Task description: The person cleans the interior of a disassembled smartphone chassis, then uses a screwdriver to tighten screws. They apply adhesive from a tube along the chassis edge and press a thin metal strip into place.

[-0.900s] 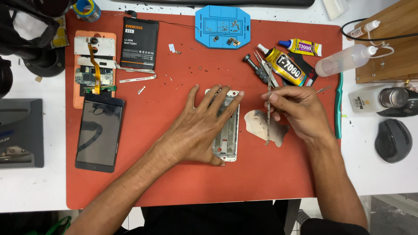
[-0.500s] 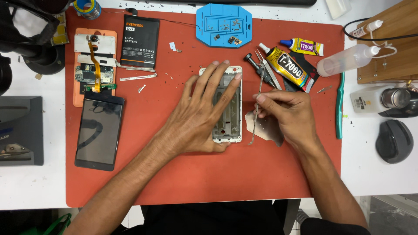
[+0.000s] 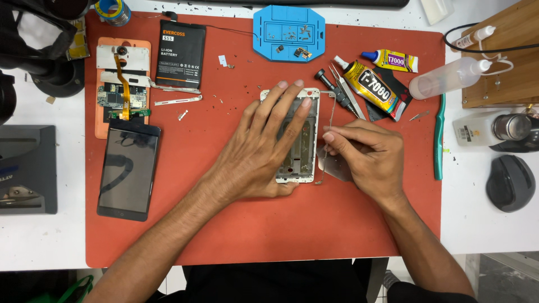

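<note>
Red mat (image 3: pixel 269 230): rubber work sheet spread over the white tabletop (image 3: pixel 39 241), carrying nearly everything in view.
Left hand (image 3: pixel 264 148): lies flat, palm down, fingers spread along the phone frame (image 3: pixel 297 168), pressing it to the mat; grips nothing.
Phone frame: pale metal, lengthwise away from the person, at the middle of the mat, mostly covered by the left hand; its near end and right edge show.
Right hand (image 3: pixel 365 157): just right of the frame, fingers pinched on thin tweezers (image 3: pixel 329 120) whose length runs along the frame's right edge.
Grey scrap (image 3: pixel 331 168): thin piece lying under the right hand, touching the frame's right side.
Screen panel (image 3: pixel 129 168): dark glass, on the left part of the mat, well apart from both hands.
Circuit board tray (image 3: pixel 120 84): orange back shell with a board and an orange ribbon cable, just beyond the screen panel.
Battery (image 3: pixel 179 53): black flat pack, right of the shell, near the far edge.
Glue tubes (image 3: pixel 373 87): one black and yellow, one small and yellow, beyond the right hand, beside a dark screwdriver (image 3: pixel 331 84).
Blue tray (image 3: pixel 289 33): at the far edge, holding small screws.
Squeeze bottle (image 3: pixel 449 78): clear, lying right of the glue.
Computer mouse (image 3: pixel 510 182): dark, on the tabletop to the far right.
</note>
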